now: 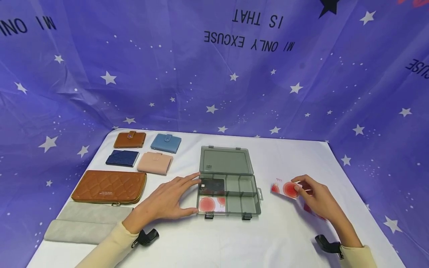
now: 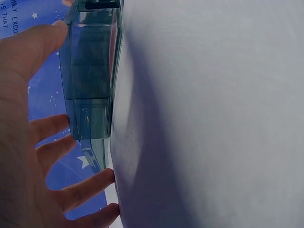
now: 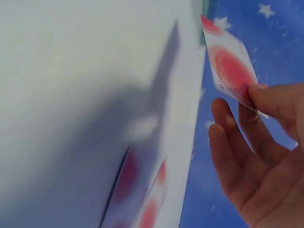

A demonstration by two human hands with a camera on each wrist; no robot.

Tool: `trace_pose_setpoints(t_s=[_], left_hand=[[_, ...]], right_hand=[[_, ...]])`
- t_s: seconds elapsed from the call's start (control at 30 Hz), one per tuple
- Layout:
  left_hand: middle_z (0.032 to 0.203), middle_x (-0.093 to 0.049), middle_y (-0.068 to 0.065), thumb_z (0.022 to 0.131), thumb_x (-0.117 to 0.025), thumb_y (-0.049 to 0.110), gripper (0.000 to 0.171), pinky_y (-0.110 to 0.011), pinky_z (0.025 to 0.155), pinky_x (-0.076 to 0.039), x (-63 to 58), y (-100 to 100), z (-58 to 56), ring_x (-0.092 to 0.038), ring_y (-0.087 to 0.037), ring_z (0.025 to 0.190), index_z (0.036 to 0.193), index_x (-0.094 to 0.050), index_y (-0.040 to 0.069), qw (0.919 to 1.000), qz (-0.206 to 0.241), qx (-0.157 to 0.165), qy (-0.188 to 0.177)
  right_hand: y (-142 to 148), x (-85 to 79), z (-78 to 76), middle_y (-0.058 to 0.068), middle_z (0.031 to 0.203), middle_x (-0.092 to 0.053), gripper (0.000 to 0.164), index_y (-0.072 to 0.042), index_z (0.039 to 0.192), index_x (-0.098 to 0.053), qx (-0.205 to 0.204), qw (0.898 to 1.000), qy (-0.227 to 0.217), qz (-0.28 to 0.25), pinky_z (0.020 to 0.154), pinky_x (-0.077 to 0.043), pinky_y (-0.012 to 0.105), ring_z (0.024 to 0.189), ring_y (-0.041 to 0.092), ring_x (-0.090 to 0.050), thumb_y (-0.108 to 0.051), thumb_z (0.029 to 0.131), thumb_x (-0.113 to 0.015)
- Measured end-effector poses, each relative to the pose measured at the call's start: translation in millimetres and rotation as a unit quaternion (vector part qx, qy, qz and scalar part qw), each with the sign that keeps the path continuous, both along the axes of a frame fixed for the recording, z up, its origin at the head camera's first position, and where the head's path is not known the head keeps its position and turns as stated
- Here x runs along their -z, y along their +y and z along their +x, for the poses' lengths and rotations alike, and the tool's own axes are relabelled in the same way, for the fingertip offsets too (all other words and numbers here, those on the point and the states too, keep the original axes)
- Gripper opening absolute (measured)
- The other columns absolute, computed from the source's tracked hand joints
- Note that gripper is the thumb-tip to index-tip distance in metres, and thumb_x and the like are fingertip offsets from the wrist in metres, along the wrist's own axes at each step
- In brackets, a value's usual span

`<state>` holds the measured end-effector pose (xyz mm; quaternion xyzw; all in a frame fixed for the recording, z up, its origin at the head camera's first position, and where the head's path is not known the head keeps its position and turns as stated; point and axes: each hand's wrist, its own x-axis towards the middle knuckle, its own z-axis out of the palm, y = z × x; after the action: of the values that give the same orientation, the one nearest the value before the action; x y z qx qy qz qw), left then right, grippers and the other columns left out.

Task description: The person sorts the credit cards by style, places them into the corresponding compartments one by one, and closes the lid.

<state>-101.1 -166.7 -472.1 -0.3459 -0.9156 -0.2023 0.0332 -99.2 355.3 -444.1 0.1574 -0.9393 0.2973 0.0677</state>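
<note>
I have the red-and-white card [image 1: 281,188] raised above the desk [image 1: 231,242], right of the box, its near end pinched between thumb and fingers of the right hand [image 1: 316,199]. Beneath that hand I see more red cards [image 3: 126,178] on the desk. The grey divided box [image 1: 248,204] sits open, lid laid back; a black VIP card [image 1: 214,185] occupies its far left compartment, another red-and-white card [image 1: 207,204] the near left one. My left hand [image 1: 165,199] is at the box's left side, fingers spread loosely, grasping nothing. Farther left I count five wallets [image 1: 108,186] and a folded grey piece [image 1: 87,227].
</note>
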Motion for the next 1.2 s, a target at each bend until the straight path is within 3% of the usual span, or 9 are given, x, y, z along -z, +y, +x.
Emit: trace_pose_setpoints(t_s=[0.23, 0.4, 0.57, 0.93, 1.2], left_hand=[[0.174, -0.037, 0.006, 0.089, -0.075, 0.07, 0.091, -0.052, 0.093, -0.058, -0.2, -1.1, -0.5, -0.056, -0.023, 0.141, 0.162, -0.05, 0.023, 1.0, 0.005, 0.0, 0.004], [0.174, -0.037, 0.007, 0.088, -0.075, 0.07, 0.091, -0.051, 0.092, -0.058, 1.4, -2.2, 0.2, -0.057, -0.021, 0.14, 0.162, -0.05, 0.023, 1.0, 0.003, -0.001, 0.003], [0.174, -0.035, 0.008, 0.089, -0.074, 0.071, 0.091, -0.05, 0.093, -0.058, 2.5, -2.5, 0.3, -0.055, -0.02, 0.141, 0.163, -0.049, 0.024, 1.0, -0.001, -0.002, -0.002], [0.174, -0.035, 0.007, 0.089, -0.075, 0.069, 0.09, -0.051, 0.093, -0.058, 1.6, -1.7, -0.2, -0.055, -0.021, 0.141, 0.163, -0.049, 0.023, 1.0, 0.002, -0.001, 0.0], [0.175, -0.033, 0.007, 0.09, -0.074, 0.069, 0.091, -0.053, 0.094, -0.058, 1.2, -1.4, 0.7, -0.053, -0.021, 0.143, 0.164, -0.047, 0.024, 1.0, -0.001, 0.0, -0.01]], right_hand=[[-46.7, -16.4, -11.3, 0.002, 0.103, -0.079, 0.021, -0.016, 0.121, -0.075, 0.014, 0.999, 0.012, -0.043, 0.081, -0.054, 0.013, 0.091, 0.008, -0.073, -0.01, 0.101, -0.076], [-87.9, -25.8, -14.4, -0.003, 0.096, -0.078, 0.02, -0.015, 0.117, -0.076, -0.025, 0.997, 0.027, -0.071, 0.081, -0.058, 0.019, 0.085, 0.011, -0.074, -0.007, 0.1, -0.077], [-126.3, -28.5, -12.5, -0.007, 0.094, -0.077, 0.019, -0.018, 0.116, -0.076, -0.077, 0.993, 0.004, -0.091, 0.081, -0.063, 0.03, 0.081, 0.011, -0.074, -0.007, 0.1, -0.076], [-179.9, -8.4, 4.8, -0.01, 0.1, -0.076, 0.017, -0.023, 0.116, -0.076, -0.124, 0.985, -0.072, -0.092, 0.074, -0.061, 0.027, 0.081, 0.007, -0.071, -0.012, 0.103, -0.075], [-193.9, 8.1, 14.2, -0.012, 0.099, -0.076, 0.014, -0.024, 0.115, -0.075, -0.131, 0.986, -0.07, -0.069, 0.071, -0.059, 0.026, 0.08, 0.001, -0.069, -0.016, 0.103, -0.076]])
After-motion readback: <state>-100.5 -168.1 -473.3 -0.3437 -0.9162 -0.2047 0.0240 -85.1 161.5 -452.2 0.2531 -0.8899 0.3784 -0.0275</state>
